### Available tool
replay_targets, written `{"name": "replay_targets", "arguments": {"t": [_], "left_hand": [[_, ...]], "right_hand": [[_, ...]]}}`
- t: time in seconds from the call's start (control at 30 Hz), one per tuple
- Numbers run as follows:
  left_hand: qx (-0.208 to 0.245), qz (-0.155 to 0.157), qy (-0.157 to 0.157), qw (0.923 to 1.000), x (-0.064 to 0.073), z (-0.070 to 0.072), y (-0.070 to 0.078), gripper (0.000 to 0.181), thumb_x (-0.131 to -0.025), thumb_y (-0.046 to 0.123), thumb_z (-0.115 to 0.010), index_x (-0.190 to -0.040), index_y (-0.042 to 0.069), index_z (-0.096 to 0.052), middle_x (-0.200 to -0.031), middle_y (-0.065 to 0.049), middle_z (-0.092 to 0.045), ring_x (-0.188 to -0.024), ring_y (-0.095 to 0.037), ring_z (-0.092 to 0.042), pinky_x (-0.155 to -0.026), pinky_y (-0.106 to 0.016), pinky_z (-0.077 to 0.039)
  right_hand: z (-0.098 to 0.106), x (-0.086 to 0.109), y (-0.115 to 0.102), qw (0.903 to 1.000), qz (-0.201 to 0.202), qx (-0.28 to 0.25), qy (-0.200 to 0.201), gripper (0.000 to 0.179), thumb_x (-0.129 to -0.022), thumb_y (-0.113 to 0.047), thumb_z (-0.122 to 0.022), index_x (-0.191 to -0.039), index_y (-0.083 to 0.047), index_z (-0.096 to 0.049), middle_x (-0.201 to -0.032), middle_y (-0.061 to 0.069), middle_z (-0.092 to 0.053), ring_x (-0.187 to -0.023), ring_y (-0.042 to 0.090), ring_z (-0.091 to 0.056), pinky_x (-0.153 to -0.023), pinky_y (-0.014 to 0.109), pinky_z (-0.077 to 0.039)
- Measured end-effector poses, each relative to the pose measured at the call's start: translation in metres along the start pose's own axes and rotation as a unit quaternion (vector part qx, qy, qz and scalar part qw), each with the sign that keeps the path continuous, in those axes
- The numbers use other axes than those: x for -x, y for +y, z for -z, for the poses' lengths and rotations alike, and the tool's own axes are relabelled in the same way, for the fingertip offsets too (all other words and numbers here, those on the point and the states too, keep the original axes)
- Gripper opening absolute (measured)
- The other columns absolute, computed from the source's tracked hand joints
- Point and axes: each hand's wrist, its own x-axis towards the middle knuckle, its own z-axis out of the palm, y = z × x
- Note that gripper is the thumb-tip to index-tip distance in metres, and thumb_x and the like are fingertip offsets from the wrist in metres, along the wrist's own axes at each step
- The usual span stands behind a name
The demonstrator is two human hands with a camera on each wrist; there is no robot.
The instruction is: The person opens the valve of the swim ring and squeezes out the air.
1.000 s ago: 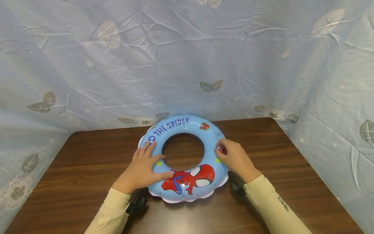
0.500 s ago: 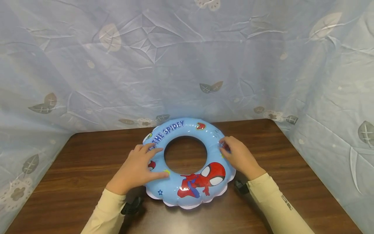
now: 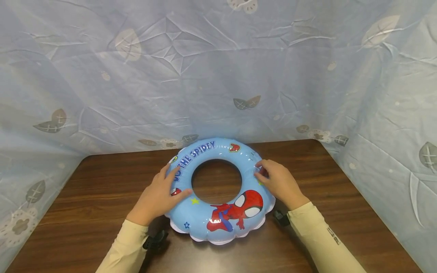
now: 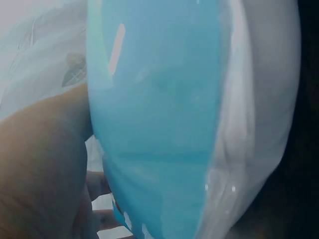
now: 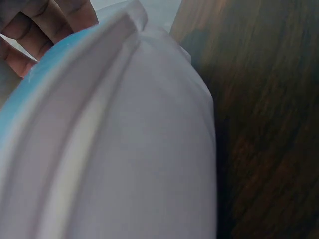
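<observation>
A light blue inflatable swim ring [image 3: 205, 212] with a scalloped white underside lies on the table. Printed on it are a red masked figure and the word SPIDEY. My left hand [image 3: 153, 199] rests on its left side, fingers and thumb spread. On the right side, my right hand [image 3: 279, 185] has thumb and index finger pinching a small clear valve [image 3: 257, 169]. The swim ring [image 4: 159, 99] fills much of the left wrist view, with part of the hand beside it. In the right wrist view, curled fingers [image 5: 47, 25] show above the ring's white side.
The dark wooden table [image 3: 102, 189] extends around the ring. A pale blue curtain [image 3: 211, 83] with leaf prints stands behind it and along both sides. A black strap device [image 3: 155, 239] sits under the left wrist, another [image 3: 281, 218] under the right.
The ring has turned counterclockwise and shifted slightly right. The left hand lifted a little, slid back and settled on the ring's left side again. The right hand moved slightly right with the valve.
</observation>
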Motion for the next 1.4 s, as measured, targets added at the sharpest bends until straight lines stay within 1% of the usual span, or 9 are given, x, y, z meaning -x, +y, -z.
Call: {"name": "replay_targets", "arguments": {"t": [0.17, 0.37, 0.57, 0.8, 1.0, 1.17, 1.4], "left_hand": [[-0.009, -0.003, -0.011, 0.9999, 0.0016, -0.0023, 0.0008, 0.091, -0.093, 0.067, -0.061, -0.159, 0.007, -0.039, -0.165, -0.027, -0.027, -0.145, -0.052, -0.035, -0.095, -0.069, -0.05], [-0.018, -0.009, -0.019, 0.9996, 0.0025, -0.0038, 0.0021, 0.089, -0.095, 0.064, -0.06, -0.16, 0.007, -0.037, -0.166, -0.026, -0.026, -0.146, -0.052, -0.033, -0.098, -0.069, -0.049], [-0.02, -0.018, -0.018, 0.9995, 0.003, -0.0036, 0.0024, 0.088, -0.096, 0.064, -0.058, -0.16, 0.006, -0.037, -0.166, -0.027, -0.026, -0.146, -0.053, -0.032, -0.1, -0.07, -0.046], [-0.023, -0.022, -0.02, 0.9993, 0.003, -0.004, 0.002, 0.089, -0.097, 0.065, -0.056, -0.16, 0.006, -0.035, -0.166, -0.028, -0.024, -0.146, -0.054, -0.031, -0.098, -0.071, -0.047], [-0.024, -0.02, -0.023, 0.9993, 0.0033, -0.0041, 0.0017, 0.088, -0.098, 0.063, -0.056, -0.161, 0.006, -0.033, -0.167, -0.028, -0.022, -0.148, -0.054, -0.028, -0.1, -0.071, -0.045], [-0.023, -0.023, -0.032, 0.9989, 0.004, -0.0039, 0.0028, 0.088, -0.1, 0.06, -0.055, -0.162, 0.003, -0.03, -0.167, -0.03, -0.018, -0.149, -0.056, -0.025, -0.103, -0.073, -0.04], [-0.024, -0.021, -0.037, 0.9988, 0.0034, -0.0049, 0.0032, 0.088, -0.101, 0.06, -0.054, -0.162, 0.003, -0.028, -0.168, -0.03, -0.015, -0.15, -0.057, -0.021, -0.105, -0.074, -0.038]], "right_hand": [[-0.0041, 0.0012, -0.003, 0.9999, 0.005, 0.014, 0.007, 0.028, -0.09, -0.019, -0.082, -0.113, -0.006, -0.072, -0.092, 0.006, -0.07, -0.08, 0.02, -0.065, -0.076, 0.041, -0.062], [-0.0076, 0.0021, -0.0037, 0.9996, 0.007, 0.023, 0.017, 0.024, -0.09, -0.017, -0.082, -0.108, -0.006, -0.072, -0.089, 0.005, -0.07, -0.076, 0.019, -0.063, -0.073, 0.039, -0.061], [-0.0084, 0.0023, -0.0043, 0.9996, 0.003, 0.021, 0.02, 0.022, -0.09, -0.016, -0.081, -0.107, -0.004, -0.072, -0.093, 0.008, -0.073, -0.076, 0.02, -0.063, -0.076, 0.042, -0.061], [-0.0086, 0.0022, -0.0053, 0.9994, 0.003, 0.024, 0.024, 0.021, -0.09, -0.014, -0.079, -0.106, -0.003, -0.073, -0.095, 0.01, -0.074, -0.075, 0.02, -0.064, -0.077, 0.043, -0.062], [-0.0077, 0.003, -0.0058, 0.9996, -0.001, 0.02, 0.021, 0.021, -0.093, -0.014, -0.077, -0.11, -0.002, -0.074, -0.101, 0.013, -0.075, -0.08, 0.024, -0.067, -0.082, 0.047, -0.061], [-0.0073, 0.0039, -0.0057, 0.9998, 0.0, 0.018, 0.011, 0.023, -0.096, -0.015, -0.074, -0.115, -0.001, -0.072, -0.105, 0.015, -0.074, -0.087, 0.029, -0.07, -0.088, 0.051, -0.06], [-0.0079, 0.0042, -0.0058, 0.9998, 0.004, 0.019, 0.009, 0.025, -0.098, -0.015, -0.072, -0.118, 0.0, -0.071, -0.107, 0.016, -0.074, -0.089, 0.03, -0.069, -0.09, 0.051, -0.059]]}}
